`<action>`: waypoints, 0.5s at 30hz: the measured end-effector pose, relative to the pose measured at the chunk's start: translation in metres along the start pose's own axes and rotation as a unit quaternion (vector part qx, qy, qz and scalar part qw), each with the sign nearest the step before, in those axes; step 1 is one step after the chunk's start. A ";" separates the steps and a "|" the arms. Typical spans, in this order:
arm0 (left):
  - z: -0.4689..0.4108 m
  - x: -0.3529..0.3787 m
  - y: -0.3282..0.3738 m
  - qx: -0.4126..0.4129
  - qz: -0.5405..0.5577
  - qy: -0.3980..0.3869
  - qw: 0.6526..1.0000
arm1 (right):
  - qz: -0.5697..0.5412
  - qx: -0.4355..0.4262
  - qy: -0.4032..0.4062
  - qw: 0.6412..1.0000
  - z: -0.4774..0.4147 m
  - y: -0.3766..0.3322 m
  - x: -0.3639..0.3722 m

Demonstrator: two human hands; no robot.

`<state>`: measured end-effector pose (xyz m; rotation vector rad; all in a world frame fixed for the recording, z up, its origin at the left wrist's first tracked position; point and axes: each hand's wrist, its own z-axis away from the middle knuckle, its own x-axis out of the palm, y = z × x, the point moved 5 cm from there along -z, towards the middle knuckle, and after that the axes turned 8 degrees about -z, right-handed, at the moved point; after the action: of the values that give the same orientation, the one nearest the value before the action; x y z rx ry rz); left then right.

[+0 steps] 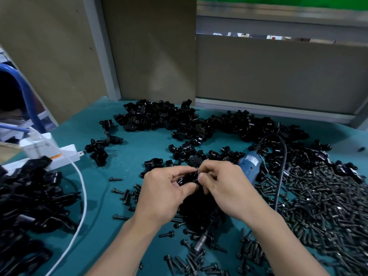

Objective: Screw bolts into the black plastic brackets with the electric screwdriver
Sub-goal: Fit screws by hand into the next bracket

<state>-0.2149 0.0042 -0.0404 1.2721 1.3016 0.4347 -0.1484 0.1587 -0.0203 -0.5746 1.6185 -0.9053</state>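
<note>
1. Now the left hand (165, 194) grips one black bracket (188, 181) just above the surface (129, 156), fingers curled round its body. The right hand (225, 188) pinches, thumb against forefinger, at the bracket's top edge, on what looks like a bolt (196, 171); it is too small to be sure.
2. Judging by this, the step is seating a bolt in its hole by hand before driving it.
3. Keep the left grip firm and the hole facing up, so the right fingers can line the bolt straight with it.
4. Turn the bolt a little by hand until the thread catches. A tilted start would likely cross-thread soft plastic.
5. The screwdriver (252, 166) lies on the surface just behind the right hand, with its black cord (282, 156) looping over the parts. Reach for it only once the bolt stands by itself.
6. Spare bolts lie close by in the heap of bolts (318, 206) to the right, and more brackets wait in the pile of brackets (159, 116) at the back.
7. Mind the cord when lifting the tool, as it could drag loose parts along.
</note>
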 end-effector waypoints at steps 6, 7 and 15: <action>-0.002 0.001 -0.001 0.003 0.005 0.004 1.000 | -0.005 -0.003 0.014 1.000 -0.002 -0.002 -0.002; -0.002 0.002 -0.001 0.002 0.004 0.003 1.000 | -0.003 0.002 0.010 1.000 -0.002 -0.002 -0.002; -0.003 -0.001 -0.003 0.000 0.019 0.014 1.000 | -0.012 -0.003 0.017 1.000 -0.001 -0.008 -0.002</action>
<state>-0.2189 0.0032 -0.0421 1.2966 1.3019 0.4809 -0.1493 0.1555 -0.0127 -0.5865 1.6489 -0.9321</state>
